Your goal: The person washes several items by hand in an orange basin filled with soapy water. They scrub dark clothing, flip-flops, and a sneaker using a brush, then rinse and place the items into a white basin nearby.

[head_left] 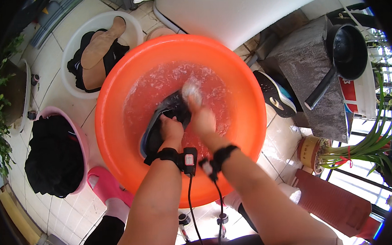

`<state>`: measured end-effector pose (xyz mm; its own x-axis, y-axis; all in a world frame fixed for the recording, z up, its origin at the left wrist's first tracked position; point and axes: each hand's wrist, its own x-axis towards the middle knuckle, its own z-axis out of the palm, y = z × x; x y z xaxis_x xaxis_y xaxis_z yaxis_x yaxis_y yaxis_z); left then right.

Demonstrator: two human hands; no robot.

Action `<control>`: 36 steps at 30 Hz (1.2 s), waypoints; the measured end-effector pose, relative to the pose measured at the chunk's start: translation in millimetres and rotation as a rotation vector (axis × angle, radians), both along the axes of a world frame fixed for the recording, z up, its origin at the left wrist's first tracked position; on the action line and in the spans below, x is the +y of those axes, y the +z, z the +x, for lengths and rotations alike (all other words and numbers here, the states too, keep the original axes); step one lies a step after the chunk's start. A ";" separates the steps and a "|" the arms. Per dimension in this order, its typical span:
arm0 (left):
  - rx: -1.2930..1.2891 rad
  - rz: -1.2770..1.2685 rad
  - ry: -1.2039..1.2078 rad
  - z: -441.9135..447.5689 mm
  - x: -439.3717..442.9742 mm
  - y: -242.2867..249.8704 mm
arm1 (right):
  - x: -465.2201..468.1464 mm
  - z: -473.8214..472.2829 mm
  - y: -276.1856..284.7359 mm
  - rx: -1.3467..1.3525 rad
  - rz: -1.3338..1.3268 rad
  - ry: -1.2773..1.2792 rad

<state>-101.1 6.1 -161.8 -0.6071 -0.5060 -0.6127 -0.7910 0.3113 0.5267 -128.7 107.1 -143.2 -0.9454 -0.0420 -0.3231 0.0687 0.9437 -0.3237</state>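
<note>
A large orange plastic basin [118, 167] in front of me holds sudsy water [166, 73]. In it rests a dark shoe [155, 125] with a grey-blue edge along its sole. My left hand [172, 129] grips the shoe from above, thumb and fingers at its opening. Blurred by motion, my right hand [202, 120] is closed on a pale brush-like scrubber [191, 89] at the shoe's far end. Its exact shape cannot be made out. Both wrists wear black straps with small cabled devices.
Dark cloth and tan insoles [99, 47] lie in a white basin [70, 79]. A pink basin [83, 153] holds black clothes. At right are a black-and-white sneaker [275, 94], a black saucepan [348, 52] on a grey slab, and a potted plant [310, 152].
</note>
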 end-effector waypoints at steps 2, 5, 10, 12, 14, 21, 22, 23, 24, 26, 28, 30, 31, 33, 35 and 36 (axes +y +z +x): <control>-0.049 0.005 -0.012 0.1 -0.3 -0.4 | -0.5 22.3 3.4 -0.143 -0.067 0.075; -0.034 0.045 0.004 0.6 -0.1 -0.1 | 2.3 7.3 5.5 0.003 -0.023 0.150; -0.006 0.009 0.017 0.9 -0.4 -0.3 | -3.3 0.5 3.9 -0.002 0.029 0.037; -0.077 0.034 0.007 -0.4 -3.8 0.0 | -2.8 14.0 1.1 -0.008 -0.073 0.174; -0.116 0.218 0.026 -3.6 -9.4 3.5 | 1.3 12.8 -2.8 -0.033 0.032 0.154; 0.196 1.010 1.113 -19.9 -16.5 33.2 | 38.2 -6.3 -44.7 -0.099 -0.095 -0.383; 0.234 0.955 1.102 -14.4 -14.9 37.0 | 44.3 -3.2 -47.8 -0.052 -0.071 -0.511; 0.236 0.921 1.119 -13.0 -14.1 39.4 | 46.8 4.0 -47.9 -0.120 -0.163 -0.559; 0.288 0.917 1.061 -4.4 -11.5 41.5 | 47.8 11.4 -45.5 -0.152 -0.222 -0.607; 0.297 0.867 1.028 8.3 -10.3 42.8 | 39.6 32.0 -29.5 -0.036 -0.373 -0.553; 0.379 0.952 0.934 21.7 -11.7 42.6 | 21.4 49.0 -6.6 -0.066 -0.580 -0.389; 0.394 1.039 0.869 31.4 -10.6 42.0 | 2.5 46.6 14.4 -0.085 -0.524 -0.134; 0.379 1.087 0.836 33.8 -9.6 41.7 | -7.5 44.6 24.4 -0.157 -0.419 0.092; 0.428 1.139 0.803 35.4 -5.0 41.4 | -14.7 25.8 39.8 -0.035 -0.152 0.054; 0.349 1.096 0.852 31.9 -2.8 41.7 | -23.7 21.0 54.4 0.141 -0.185 -0.240; 0.378 1.112 0.817 28.8 -4.7 41.5 | -29.8 25.4 59.9 0.097 -0.196 -0.210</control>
